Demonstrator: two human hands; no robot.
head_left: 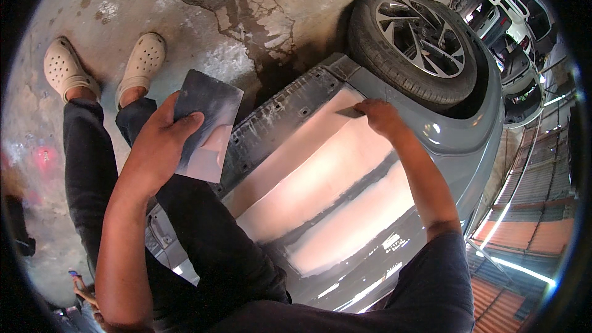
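Note:
In my left hand point(154, 148) is a flat rectangular board point(208, 102), dark grey at its upper end and coated with smooth pinkish putty point(214, 143) lower down. The thumb lies over its face and the fingers go behind it. My right hand point(378, 117) pinches a small thin putty spreader point(350, 112) against the upper edge of the car's side. That grey car side panel point(336, 192) carries broad pale pink filler areas point(327, 163), with a dark strip between them. Part of the spreader is hidden by my fingers.
Beyond my right hand is the car's wheel point(425, 43) with its black tyre. A scuffed dark sill point(280, 111) runs along the panel's edge. My beige clogs point(145, 58) stand on the cracked, stained concrete floor point(117, 0). Car body parts point(512, 37) stand at the far right.

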